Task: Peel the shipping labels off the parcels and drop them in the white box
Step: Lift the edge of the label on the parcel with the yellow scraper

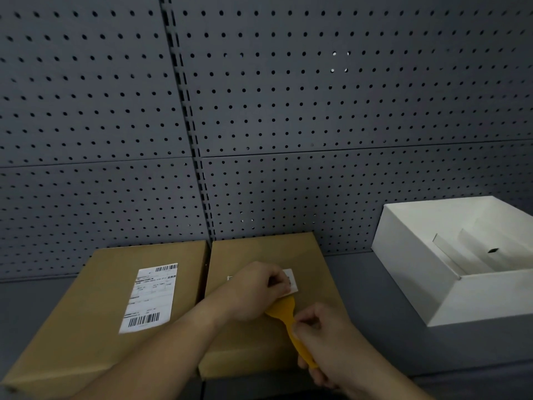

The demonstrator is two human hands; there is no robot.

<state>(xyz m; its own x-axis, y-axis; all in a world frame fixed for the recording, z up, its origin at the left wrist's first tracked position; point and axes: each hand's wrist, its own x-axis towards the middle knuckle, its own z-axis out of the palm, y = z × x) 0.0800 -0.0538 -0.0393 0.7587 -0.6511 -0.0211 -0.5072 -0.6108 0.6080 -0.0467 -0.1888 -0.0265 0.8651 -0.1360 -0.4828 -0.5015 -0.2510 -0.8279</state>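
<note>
Two brown cardboard parcels lie side by side on a grey shelf. The left parcel (86, 327) carries a full white shipping label (150, 298) with barcodes. On the right parcel (311, 261), my left hand (259, 287) pinches the edge of a small white label (292, 281), mostly hidden under my fingers. My right hand (323, 339) grips the handle of a yellow plastic scraper (281, 311), whose blade sits under the label's near edge. The open white box (409, 255) stands at the right.
A grey pegboard wall (259, 111) rises directly behind the parcels. Bare grey shelf surface (363, 298) lies between the right parcel and the white box. The box holds a folded white insert with a small dark mark.
</note>
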